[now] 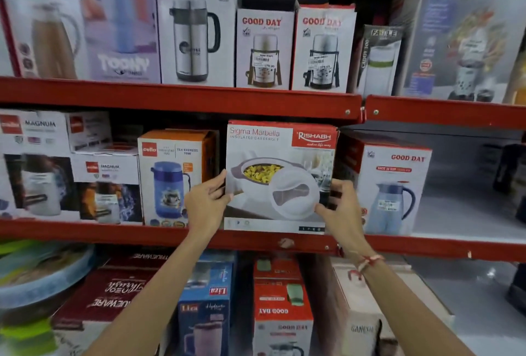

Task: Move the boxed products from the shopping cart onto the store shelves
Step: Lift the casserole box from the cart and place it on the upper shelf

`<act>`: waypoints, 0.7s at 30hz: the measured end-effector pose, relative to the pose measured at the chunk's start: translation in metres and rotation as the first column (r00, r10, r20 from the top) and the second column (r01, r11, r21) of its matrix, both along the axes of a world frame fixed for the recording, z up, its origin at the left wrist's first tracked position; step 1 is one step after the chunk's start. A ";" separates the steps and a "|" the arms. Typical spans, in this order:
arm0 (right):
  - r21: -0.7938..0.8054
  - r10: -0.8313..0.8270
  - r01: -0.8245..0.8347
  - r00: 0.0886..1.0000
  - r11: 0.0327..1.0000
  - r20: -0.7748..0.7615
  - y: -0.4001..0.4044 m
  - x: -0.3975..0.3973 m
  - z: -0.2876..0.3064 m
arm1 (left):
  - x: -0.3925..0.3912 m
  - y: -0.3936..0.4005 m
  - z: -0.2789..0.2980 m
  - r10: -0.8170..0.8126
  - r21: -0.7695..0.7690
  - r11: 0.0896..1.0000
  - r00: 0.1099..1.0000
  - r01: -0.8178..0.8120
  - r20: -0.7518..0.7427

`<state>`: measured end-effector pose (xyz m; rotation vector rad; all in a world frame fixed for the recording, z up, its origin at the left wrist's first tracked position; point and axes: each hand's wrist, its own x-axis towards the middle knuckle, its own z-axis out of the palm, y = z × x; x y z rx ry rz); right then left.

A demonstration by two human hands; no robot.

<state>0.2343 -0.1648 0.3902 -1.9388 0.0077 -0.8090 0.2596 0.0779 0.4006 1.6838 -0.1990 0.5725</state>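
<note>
At centre frame the left hand (206, 203) and right hand (340, 210) clasp the casserole box (280, 176) by its lower side edges. Stiff cardboard, probably light but bulky, so holding opposite edges suits it.

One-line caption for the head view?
Both hands, left and right, hold a casserole box on the middle shelf between jug boxes.

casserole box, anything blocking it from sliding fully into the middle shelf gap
Nothing visible does. The white and red Sigma Marbella casserole box, held by the left hand and right hand, sits between the orange Cello jug box and the Good Day jug box.
</note>
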 end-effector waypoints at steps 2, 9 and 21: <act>0.016 -0.012 0.012 1.000 1.000 -0.008 -0.001 0.022 -0.006 | 0.023 -0.003 -0.007 0.028 0.018 0.999 1.000 -0.028 0.014; 0.092 0.018 -0.014 0.999 0.996 -0.047 0.001 0.060 -0.037 | 0.070 -0.005 -0.036 0.032 -0.015 0.999 0.999 -0.033 -0.016; 0.067 -0.008 0.012 0.998 0.998 -0.068 0.015 0.064 -0.047 | 0.063 0.003 -0.056 -0.063 0.003 0.998 0.998 0.063 -0.011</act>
